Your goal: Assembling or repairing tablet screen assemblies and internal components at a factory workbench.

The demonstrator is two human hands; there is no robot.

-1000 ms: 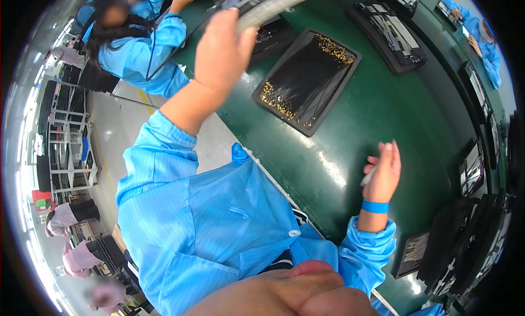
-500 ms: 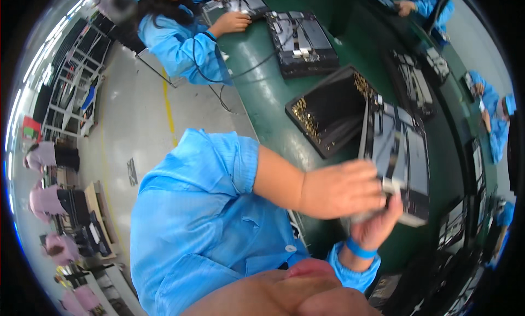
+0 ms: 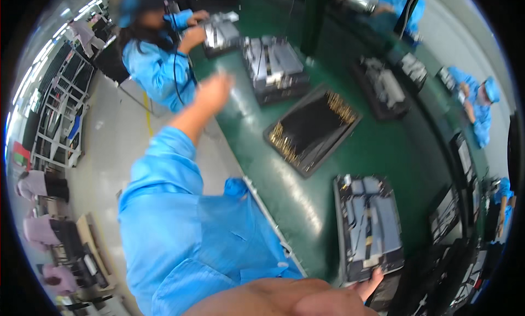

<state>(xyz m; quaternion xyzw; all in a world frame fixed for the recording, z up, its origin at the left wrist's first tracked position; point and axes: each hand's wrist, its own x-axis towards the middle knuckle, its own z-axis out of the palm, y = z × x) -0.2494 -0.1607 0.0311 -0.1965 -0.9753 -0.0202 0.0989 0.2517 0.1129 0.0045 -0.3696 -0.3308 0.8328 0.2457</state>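
Stretched out to the far left, my left hand [image 3: 215, 91] is smeared by motion beside the green table's left edge; its fingers do not show clearly. My right hand [image 3: 367, 286] grips the near edge of a flat black electronic device housing [image 3: 372, 223], thumb on top and the other fingers hidden beneath. Grey battery-like blocks, dark flat cables and a pale connector show on the housing's upper face. Farther off on the table sits a shallow black tray [image 3: 314, 131] with small gold-coloured parts heaped at two opposite ends.
A stack of similar housings [image 3: 275, 67] stands beyond the tray. At the far left a co-worker in blue [image 3: 156, 64] handles another housing [image 3: 221, 34]. More units [image 3: 381, 89] lie across the table on the right, where another person in blue [image 3: 476, 103] works. A green post [image 3: 316, 21] rises at the back.
My left hand has left the housing and swung far to the left. The housing, with my right hand on it, has moved nearer and away from the tray. The view has shifted.
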